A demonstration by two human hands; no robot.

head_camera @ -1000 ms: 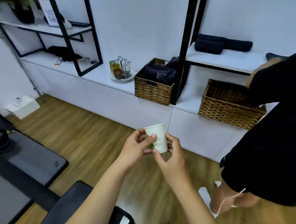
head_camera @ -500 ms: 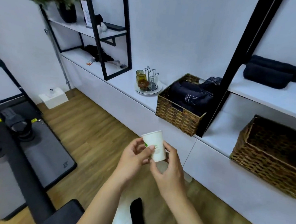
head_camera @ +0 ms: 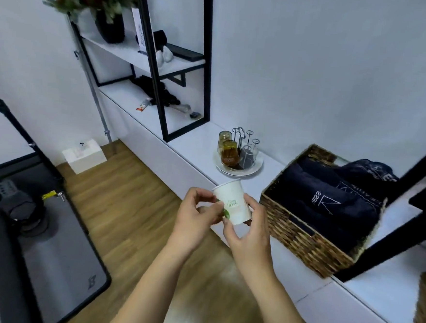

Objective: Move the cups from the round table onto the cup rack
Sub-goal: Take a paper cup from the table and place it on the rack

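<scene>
Both hands pinching paper cup [head_camera: 234,200] above floor, short of shelf: left hand [head_camera: 198,210] fingertips at side, right hand [head_camera: 249,224] curling round base. Rack [head_camera: 242,148] lying ahead on plate, glasses already hanging. Advice: be inverting cup, aiming for free peg, gripping lightly — thin wall likely crushing.

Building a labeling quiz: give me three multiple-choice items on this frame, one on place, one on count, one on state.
1. Where does the cup rack stand?
A. on the white counter, left of the wicker basket
B. on the wooden floor
C. inside the wicker basket

2. How many amber glasses hang on the rack?
A. none
B. two
C. five

3. How is the paper cup held?
A. left hand alone
B. standing on the counter
C. between both hands

Answers: 1 A, its plate sits on the white counter beside the wicker basket. 2 B, two amber glasses show. 3 C, left hand and right hand both grip it.
</scene>
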